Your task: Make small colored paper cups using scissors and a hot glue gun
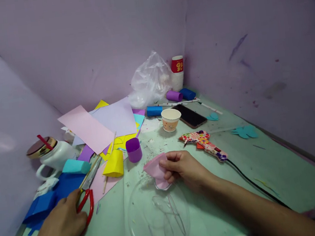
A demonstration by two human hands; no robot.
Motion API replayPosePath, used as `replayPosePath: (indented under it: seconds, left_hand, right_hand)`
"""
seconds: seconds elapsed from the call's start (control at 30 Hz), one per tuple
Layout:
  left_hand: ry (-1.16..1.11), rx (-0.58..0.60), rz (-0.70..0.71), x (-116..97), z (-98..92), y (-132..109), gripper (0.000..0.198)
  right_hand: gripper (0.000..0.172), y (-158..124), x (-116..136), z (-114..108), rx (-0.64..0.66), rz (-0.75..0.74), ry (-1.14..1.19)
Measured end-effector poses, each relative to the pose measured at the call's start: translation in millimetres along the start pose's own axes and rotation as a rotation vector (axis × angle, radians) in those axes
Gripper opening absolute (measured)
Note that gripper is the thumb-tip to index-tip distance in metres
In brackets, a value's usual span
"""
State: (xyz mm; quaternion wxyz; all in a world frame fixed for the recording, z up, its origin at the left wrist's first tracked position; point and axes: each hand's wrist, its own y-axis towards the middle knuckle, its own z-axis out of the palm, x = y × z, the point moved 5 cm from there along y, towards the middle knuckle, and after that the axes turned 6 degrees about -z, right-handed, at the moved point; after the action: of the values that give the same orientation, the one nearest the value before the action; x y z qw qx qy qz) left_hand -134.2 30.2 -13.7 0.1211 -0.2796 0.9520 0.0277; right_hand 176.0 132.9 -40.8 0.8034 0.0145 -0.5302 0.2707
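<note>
My right hand (pixel 184 168) is closed on a curled piece of pink paper (pixel 157 170), held just above the green table (pixel 266 166). Over at the left, my left hand (pixel 62 224) rests on the red handles of a pair of scissors (pixel 88 187), fingers curled over them. The scissors lie flat with the blades pointing away toward the paper pile. A clear glass bowl (pixel 158 217) sits in front of me, below the pink paper.
Coloured paper sheets (pixel 101 126) lie at the back left with a yellow roll (pixel 114 164), a purple roll (pixel 134 149), a teal roll (pixel 76 166). A patterned glue gun (pixel 203 144), paper cup (pixel 170 119), phone (pixel 189 115), white mug (pixel 51 156) and plastic bag (pixel 150 81) stand around.
</note>
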Motion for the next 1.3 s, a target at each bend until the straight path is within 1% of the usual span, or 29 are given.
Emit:
replayPosePath:
  seconds: [0.1,0.2,0.23,0.3,0.33,0.37,0.4,0.43,0.47,0.5,0.53,0.57,0.63,0.7,0.77,0.83,0.9,0.93,1.03,1.1,1.17,1.23,1.3]
  left_hand:
    - [0.148,0.061,-0.126,5.8,-2.2,2.0,0.043]
    - [0.109,0.008,-0.3,17.7,-12.4,-1.3,0.048]
    - [0.054,-0.026,-0.345,20.6,-16.3,-4.4,0.048]
    - [-0.147,-0.113,-0.428,21.3,-23.5,-14.9,0.041]
    - [-0.281,-0.15,-0.451,17.3,-25.7,-22.1,0.037]
    - [-0.419,-0.158,-0.468,9.7,-25.5,-30.1,0.038]
    - [-0.525,-0.108,-0.456,-3.2,-21.9,-37.9,0.045]
    - [-0.57,-0.044,-0.388,-21.6,-17.7,-45.0,0.051]
    - [-0.612,-0.023,-0.246,-44.9,-15.2,-51.4,0.053]
    - [-0.708,-0.003,-0.124,-68.0,-11.4,-57.7,0.052]
    - [-0.776,0.006,-0.029,-89.4,-7.1,-63.0,0.054]
    - [-0.827,0.017,0.027,-107.9,-1.6,-66.7,0.054]
    - [-0.898,0.035,0.078,-135.4,9.8,-68.9,0.054]
    - [-0.917,0.069,0.081,-150.3,19.9,-66.2,0.054]
    - [-0.96,0.048,0.072,-153.4,23.6,-61.8,0.054]
    - [-0.996,-0.002,0.063,-149.9,22.7,-58.5,0.054]
    - [-1.017,-0.002,0.065,-147.1,21.3,-57.2,0.056]
    - [-1.026,0.021,0.069,-147.2,21.2,-57.4,0.057]
    - [-1.059,0.073,0.07,-149.7,22.3,-60.1,0.058]
    - [-1.064,0.031,0.077,-150.4,23.5,-62.5,0.056]
    - [-1.078,-0.045,0.108,-149.5,25.0,-64.9,0.054]
    - [-1.077,-0.099,0.132,-147.8,27.6,-66.8,0.053]
    - [-1.064,-0.116,0.136,-146.3,30.0,-67.8,0.053]
  right_hand:
    - [0.02,0.8,1.4,-2.2,0.011,-0.043,-0.035]
    - [0.026,2.8,3.1,-5.9,0.005,-0.085,-0.083]
    - [0.027,3.4,4.0,-6.9,0.003,-0.099,-0.095]
    - [0.03,3.9,5.8,-7.3,0.005,-0.124,-0.108]
    - [0.031,3.7,6.4,-6.3,0.015,-0.131,-0.11]
    - [0.032,3.1,6.7,-4.6,0.03,-0.135,-0.113]
    - [0.033,2.1,6.5,-2.3,0.05,-0.138,-0.115]
    - [0.034,0.9,5.9,0.4,0.071,-0.139,-0.117]
    - [0.034,-0.4,4.9,3.1,0.091,-0.139,-0.119]
    - [0.035,-1.8,3.6,5.8,0.109,-0.141,-0.121]
    - [0.035,-2.9,2.0,8.0,0.122,-0.144,-0.124]
    - [0.035,-3.7,0.4,9.7,0.131,-0.149,-0.128]
    - [0.035,-4.6,-2.4,12.0,0.142,-0.16,-0.135]
    - [0.033,-4.9,-3.5,13.6,0.158,-0.165,-0.129]
    - [0.029,-6.0,0.2,15.7,0.186,-0.221,-0.183]
    - [0.027,-8.3,8.4,17.4,0.191,-0.341,-0.321]
    - [0.024,-10.8,14.5,19.2,0.193,-0.431,-0.437]
    - [0.022,-11.3,15.0,19.6,0.198,-0.433,-0.448]
    - [0.02,-10.6,9.9,19.0,0.215,-0.365,-0.381]
    - [0.016,-10.0,8.2,16.8,0.187,-0.384,-0.372]
    - [0.012,-10.1,8.7,15.4,0.162,-0.438,-0.398]
    - [0.013,-10.7,9.5,15.2,0.154,-0.462,-0.428]
    - [0.015,-12.2,11.8,15.6,0.141,-0.49,-0.448]
